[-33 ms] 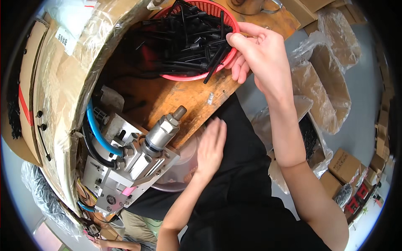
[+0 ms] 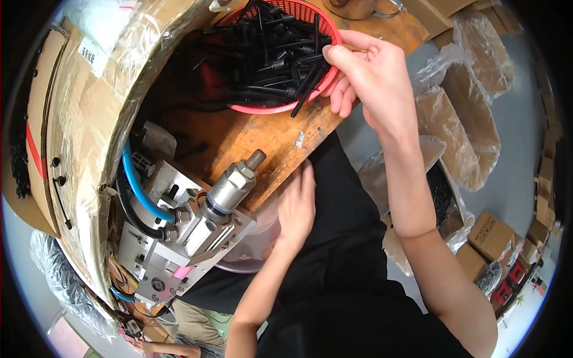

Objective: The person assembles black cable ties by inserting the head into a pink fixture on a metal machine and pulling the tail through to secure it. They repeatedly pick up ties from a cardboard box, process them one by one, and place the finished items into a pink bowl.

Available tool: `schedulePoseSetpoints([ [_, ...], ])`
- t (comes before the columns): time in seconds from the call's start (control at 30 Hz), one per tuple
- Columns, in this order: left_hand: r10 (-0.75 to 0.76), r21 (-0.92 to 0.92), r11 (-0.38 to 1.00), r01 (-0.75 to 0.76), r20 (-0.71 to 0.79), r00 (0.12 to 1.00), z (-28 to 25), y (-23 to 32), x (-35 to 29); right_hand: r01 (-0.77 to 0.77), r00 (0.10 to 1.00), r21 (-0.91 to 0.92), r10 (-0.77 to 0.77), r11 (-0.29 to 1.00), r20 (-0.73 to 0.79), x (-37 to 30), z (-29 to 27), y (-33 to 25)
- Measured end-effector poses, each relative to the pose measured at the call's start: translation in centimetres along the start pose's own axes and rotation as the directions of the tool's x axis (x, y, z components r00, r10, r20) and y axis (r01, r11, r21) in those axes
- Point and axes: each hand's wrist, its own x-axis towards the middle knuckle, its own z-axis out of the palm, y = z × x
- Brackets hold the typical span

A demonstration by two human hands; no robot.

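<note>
My right hand [image 2: 379,83] is closed on the near right rim of a red plastic basket [image 2: 335,39], thumb on top and the other fingers curled beside and below it. Thin black plastic rod-like parts [image 2: 277,65] fill the basket in a loose heap, and one pokes over the rim. My left hand [image 2: 296,209] is low, in front of the table edge, beside a translucent plastic basin [image 2: 245,259]. Its fingers are stretched out, their tips partly hidden at the table edge, and I see nothing held in them.
A metal fixture [image 2: 197,232] with a threaded cylinder and blue and black hoses stands left on the wooden table [image 2: 250,137]. A plastic-wrapped cardboard box [image 2: 113,113] rises beside it. Plastic-lined cartons [image 2: 456,119] stand right. Another person's hand [image 2: 143,346] shows lower left.
My left hand has shifted slightly up and left, its fingers now closer to the table edge. My right hand and the basket have stayed put.
</note>
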Motion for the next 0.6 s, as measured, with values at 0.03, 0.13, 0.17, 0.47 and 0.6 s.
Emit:
schedulePoseSetpoints([
  [0.03, -0.246, 0.040, 0.969, 0.244, 0.253, 0.936, 0.6, -0.1, 1.7, -0.001, 1.000, -0.003, 0.001, 1.000, 0.005, 0.0, 0.0, -0.1],
  [0.13, -0.322, 0.052, 0.947, 0.318, 0.183, 0.929, 5.4, -1.0, 1.4, -0.010, 1.000, -0.021, 0.011, 1.000, 0.029, 0.0, 0.3, -0.5],
  [0.17, -0.286, 0.005, 0.958, 0.287, 0.071, 0.956, 4.7, 0.2, 1.6, -0.013, 0.999, -0.022, 0.014, 1.000, 0.032, 0.2, 0.2, -0.4],
  [0.47, -0.274, -0.020, 0.962, 0.273, -0.076, 0.959, 5.7, -1.3, -0.1, -0.015, 0.997, -0.025, 0.017, 1.000, 0.079, -0.5, -0.7, -1.4],
  [0.6, -0.277, -0.005, 0.961, 0.277, -0.052, 0.960, 4.7, -1.0, 1.0, -0.013, 0.998, 0.008, 0.012, 1.000, 0.062, -1.7, -1.4, -2.6],
])
